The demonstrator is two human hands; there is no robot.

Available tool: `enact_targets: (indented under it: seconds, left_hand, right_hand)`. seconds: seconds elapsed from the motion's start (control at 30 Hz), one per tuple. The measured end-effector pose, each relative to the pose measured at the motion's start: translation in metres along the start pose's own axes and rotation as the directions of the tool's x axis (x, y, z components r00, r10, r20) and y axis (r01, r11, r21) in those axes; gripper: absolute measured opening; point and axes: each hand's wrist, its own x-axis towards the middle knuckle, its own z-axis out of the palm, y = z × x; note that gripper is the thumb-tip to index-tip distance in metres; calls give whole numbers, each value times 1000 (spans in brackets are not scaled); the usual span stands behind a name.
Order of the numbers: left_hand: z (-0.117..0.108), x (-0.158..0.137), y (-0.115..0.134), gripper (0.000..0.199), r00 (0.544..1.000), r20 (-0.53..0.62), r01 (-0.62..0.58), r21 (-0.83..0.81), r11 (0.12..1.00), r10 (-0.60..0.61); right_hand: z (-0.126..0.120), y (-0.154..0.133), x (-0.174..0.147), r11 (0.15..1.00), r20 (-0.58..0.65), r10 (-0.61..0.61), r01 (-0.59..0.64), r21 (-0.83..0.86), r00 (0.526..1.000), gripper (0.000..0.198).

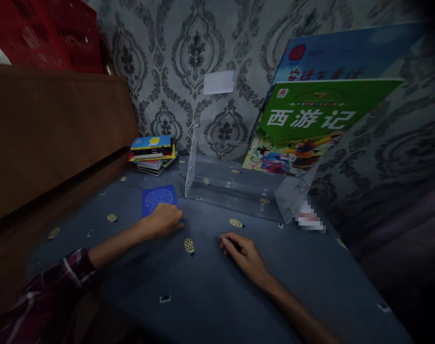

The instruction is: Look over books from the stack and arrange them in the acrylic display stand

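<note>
A flat, square, blue paper booklet (pixel 156 197) with pale print lies left of the clear plastic book stand (pixel 233 197). It looks light and smooth; pinch an edge. The left hand (pixel 163 219) bends over it; I can't tell its grip. The right hand (pixel 244 254) has its grip a bit apart.

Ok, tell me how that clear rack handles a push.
The clear rack likely stays stiff, given its straight, flat panels. It might pivot, since the green book and tall blue book stand toward its right end.
</note>
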Motion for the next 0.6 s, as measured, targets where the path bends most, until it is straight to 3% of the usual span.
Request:
enact_targets:
  seconds: [0.1, 0.13, 0.17, 0.23, 0.3, 0.43, 0.6]
  left_hand:
    - [-12, 0, -6, 49, 987, 93, -102, -272, 957, 132]
    - [-13, 2, -16, 50, 992, 77, -72, -315, 946, 101]
    - [-13, 5, -29, 48, 1000, 12, 2, -275, 961, 1]
    - [-7, 12, -60, 42, 971, -92, 209, -113, 971, -219]
    - [1, 19, -90, 46, 933, -73, 352, -28, 936, -353]
    - [9, 25, -126, 63, 919, -24, 393, -15, 919, -393]
    - [6, 18, -127, 68, 919, 41, 391, 19, 920, -392]
  right_hand:
    - [-1, -2, -1, 1000, 15, -9, 9, -16, 1000, 40]
    - [-1, -2, -1, 1000, 15, -14, 15, -19, 1000, 40]
    - [-1, -2, -1, 1000, 13, -19, 19, -20, 1000, 41]
    - [-1, -1, -2, 1000, 10, -19, 20, -18, 1000, 41]
    - [0, 1, -2, 1000, 14, -9, 9, -15, 1000, 40]
    - [1, 5, -2, 1000, 18, 5, -5, 2, 1000, 42]
    - [2, 4, -3, 1000, 10, 3, -3, -8, 1000, 39]
